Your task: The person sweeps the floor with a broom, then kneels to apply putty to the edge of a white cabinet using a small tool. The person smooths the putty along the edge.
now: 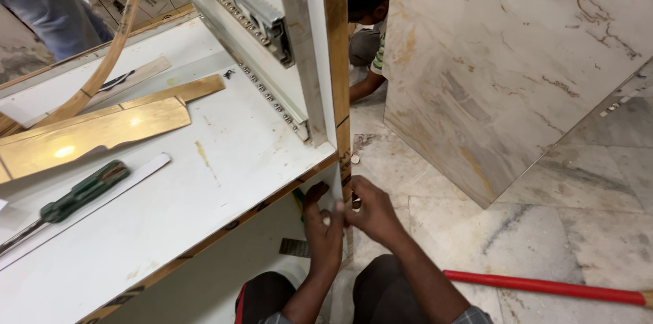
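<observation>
Left hand [322, 225] raised with forearm rising from between the knees, fingers curled and pinched on the front edge of the thin white upright cabinet panel [335, 191] just below the white laminate worktop [224, 161]. Right hand [371, 212] opposite, wrist bent inward, fingertips pressed to the same edge and to its brown edge-banding strip [345, 154], thumb meeting the left thumb; clasped on the panel edge, not loose. Panel standing vertical under the corner of the worktop, beside the marble-patterned board [503, 59] leaning on the tiled floor [598, 229]. Lying on the worktop, well apart: green-handled screwdriver [78, 195], pale wooden strips [95, 130]. Red rod [544, 286] on the floor to the right. Metal drawer slide [252, 14] mounted on the upright board above. Another person [367, 18] crouched behind.
</observation>
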